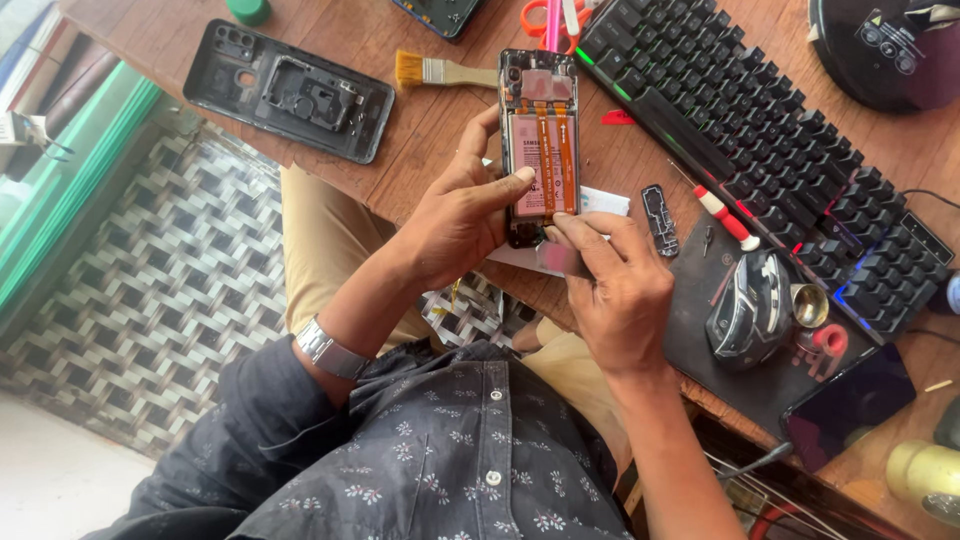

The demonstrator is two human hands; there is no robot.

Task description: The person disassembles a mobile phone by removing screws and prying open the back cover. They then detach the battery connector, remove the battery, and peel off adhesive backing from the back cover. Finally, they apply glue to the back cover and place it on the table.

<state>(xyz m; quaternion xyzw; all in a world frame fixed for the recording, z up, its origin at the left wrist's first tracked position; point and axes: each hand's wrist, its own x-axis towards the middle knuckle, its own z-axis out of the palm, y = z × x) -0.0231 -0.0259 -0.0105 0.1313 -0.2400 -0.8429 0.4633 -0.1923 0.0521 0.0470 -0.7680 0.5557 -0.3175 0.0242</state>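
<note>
Two hands hold one open phone (538, 140) just above the wooden worktop (420, 130), near its front edge. The phone has no back on, so its pink battery and two orange strips show. The left hand (455, 215) is wrapped around the phone's side, with the thumb pressed flat on the battery. The right hand (625, 290) is curled at the phone's bottom end, and its fingertips (565, 228) pinch something small and pink there; I cannot tell what it is. To do this well, I think the left hand should keep the phone steady and the right hand should work slowly, so the thin orange strips do not bend or tear. The phone's black back cover (290, 92) lies off to the left, well apart. A small brush (432, 70) lies just behind the phone, and scissors with orange handles (545, 18) sit near its top. A black keyboard (760, 150) fills the right side, very near the phone. A red and white screwdriver (728, 218) and a mouse (750, 305) rest on a dark mat (700, 275) beside the right hand. Open room is mostly on the left, between the phone and the back cover. The worktop edge is close below the hands, so small parts could drop onto the lap.
</note>
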